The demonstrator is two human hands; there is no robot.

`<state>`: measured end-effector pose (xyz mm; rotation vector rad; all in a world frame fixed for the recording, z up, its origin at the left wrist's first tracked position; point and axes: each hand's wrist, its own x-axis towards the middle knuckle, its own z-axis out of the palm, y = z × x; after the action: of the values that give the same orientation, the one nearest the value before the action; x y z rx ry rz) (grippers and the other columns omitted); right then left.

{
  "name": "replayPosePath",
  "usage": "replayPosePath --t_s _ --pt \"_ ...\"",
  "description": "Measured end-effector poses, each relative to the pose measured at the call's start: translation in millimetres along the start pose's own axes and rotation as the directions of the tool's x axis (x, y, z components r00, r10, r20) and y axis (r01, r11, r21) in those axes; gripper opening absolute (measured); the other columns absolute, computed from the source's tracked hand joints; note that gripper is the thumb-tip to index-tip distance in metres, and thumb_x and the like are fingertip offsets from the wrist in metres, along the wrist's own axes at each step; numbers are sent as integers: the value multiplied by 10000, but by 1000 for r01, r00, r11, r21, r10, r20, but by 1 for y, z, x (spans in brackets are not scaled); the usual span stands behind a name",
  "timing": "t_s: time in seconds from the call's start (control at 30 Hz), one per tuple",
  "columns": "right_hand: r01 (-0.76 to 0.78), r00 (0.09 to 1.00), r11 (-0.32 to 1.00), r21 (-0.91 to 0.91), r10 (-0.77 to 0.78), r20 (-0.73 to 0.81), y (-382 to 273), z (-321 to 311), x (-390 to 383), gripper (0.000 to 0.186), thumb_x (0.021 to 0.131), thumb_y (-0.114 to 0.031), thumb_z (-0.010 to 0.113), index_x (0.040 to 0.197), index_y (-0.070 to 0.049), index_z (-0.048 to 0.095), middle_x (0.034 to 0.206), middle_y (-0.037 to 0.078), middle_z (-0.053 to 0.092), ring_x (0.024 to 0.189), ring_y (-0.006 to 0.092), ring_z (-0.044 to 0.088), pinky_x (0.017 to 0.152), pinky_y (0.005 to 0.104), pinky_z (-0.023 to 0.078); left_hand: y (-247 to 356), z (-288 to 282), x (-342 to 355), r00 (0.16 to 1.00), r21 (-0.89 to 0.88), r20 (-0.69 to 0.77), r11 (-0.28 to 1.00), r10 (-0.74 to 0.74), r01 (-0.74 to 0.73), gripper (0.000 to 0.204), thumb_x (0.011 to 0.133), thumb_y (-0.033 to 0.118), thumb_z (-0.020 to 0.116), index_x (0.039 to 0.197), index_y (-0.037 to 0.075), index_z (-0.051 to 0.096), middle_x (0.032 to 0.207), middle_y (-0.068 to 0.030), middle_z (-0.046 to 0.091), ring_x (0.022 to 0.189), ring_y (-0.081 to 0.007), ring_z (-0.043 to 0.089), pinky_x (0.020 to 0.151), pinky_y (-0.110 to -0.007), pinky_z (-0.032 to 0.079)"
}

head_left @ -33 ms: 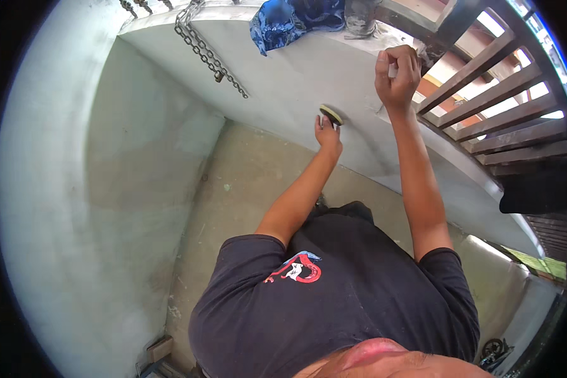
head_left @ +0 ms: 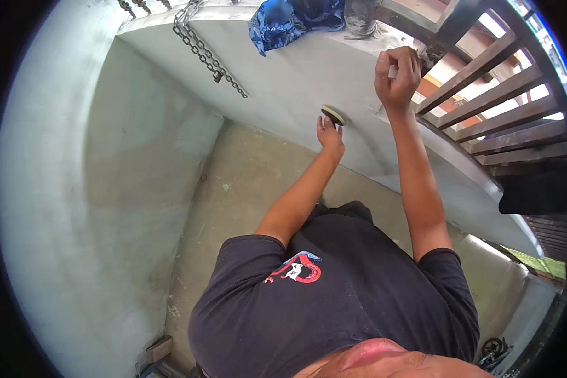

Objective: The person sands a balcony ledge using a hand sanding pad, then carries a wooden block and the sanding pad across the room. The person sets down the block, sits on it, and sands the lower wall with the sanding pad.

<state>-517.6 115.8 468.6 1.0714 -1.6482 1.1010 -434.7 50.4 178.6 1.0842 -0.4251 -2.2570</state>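
Against the pale plastered wall (head_left: 271, 75), my left hand (head_left: 329, 135) grips a round pad (head_left: 333, 114) with a dark back and a pale yellow rim, held at the wall's face. Higher and to the right, my right hand (head_left: 397, 75) is closed, fingers curled, by the wall's top edge and the end of the slatted railing (head_left: 482, 75). Whatever is inside those fingers, if anything, is hidden. Just behind it on the ledge lie a blue patterned cloth (head_left: 277, 22) and a grey item (head_left: 359, 19) that I cannot make out.
A chain (head_left: 201, 47) with a padlock (head_left: 218, 75) hangs over the wall at upper left. A side wall (head_left: 126, 208) rises on my left above a concrete floor (head_left: 214, 189). Dark fabric (head_left: 535, 189) hangs by the railing; a wheel (head_left: 494, 349) shows at lower right.
My left hand and the pad have shifted very slightly to the right and down along the wall. My right hand looks almost unmoved.
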Motion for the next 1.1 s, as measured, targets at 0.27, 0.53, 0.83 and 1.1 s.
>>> replayPosePath --t_s 0.27,0.53,0.83,1.1 --pt "35 998 999 -18 -35 -49 6 7 -5 133 852 -119 630 758 -75 546 685 54 528 660 253 529 663 366 407 -8 2 -16 991 398 103 910 82 -116 551 1010 341 584 1458 152 324 1381 -60 499 1242 -168 511 991 -416 431" --pt "72 996 997 -22 -73 -51 8 7 -6 140 854 -111 609 744 -72 532 701 64 535 677 263 529 678 376 409 -10 -10 -5 938 529 277 782 209 -330 366 1022 294 562 1179 30 362 1099 -185 625 862 -233 692 750 -345 543" --pt "85 995 996 -1 -85 -49 10 4 -7 95 807 -98 606 743 -58 547 724 87 545 701 298 536 697 411 413 19 6 -23 841 460 448 729 302 -507 362 1012 243 578 1110 -22 353 962 -203 672 688 -214 699 582 -294 560" --pt "61 996 998 -18 -62 -56 9 5 -8 123 763 -69 641 719 -71 526 712 66 527 692 268 526 667 387 405 19 9 -25 859 524 461 714 220 -465 337 1013 217 568 1092 -21 342 944 -204 654 768 -202 687 570 -302 593"
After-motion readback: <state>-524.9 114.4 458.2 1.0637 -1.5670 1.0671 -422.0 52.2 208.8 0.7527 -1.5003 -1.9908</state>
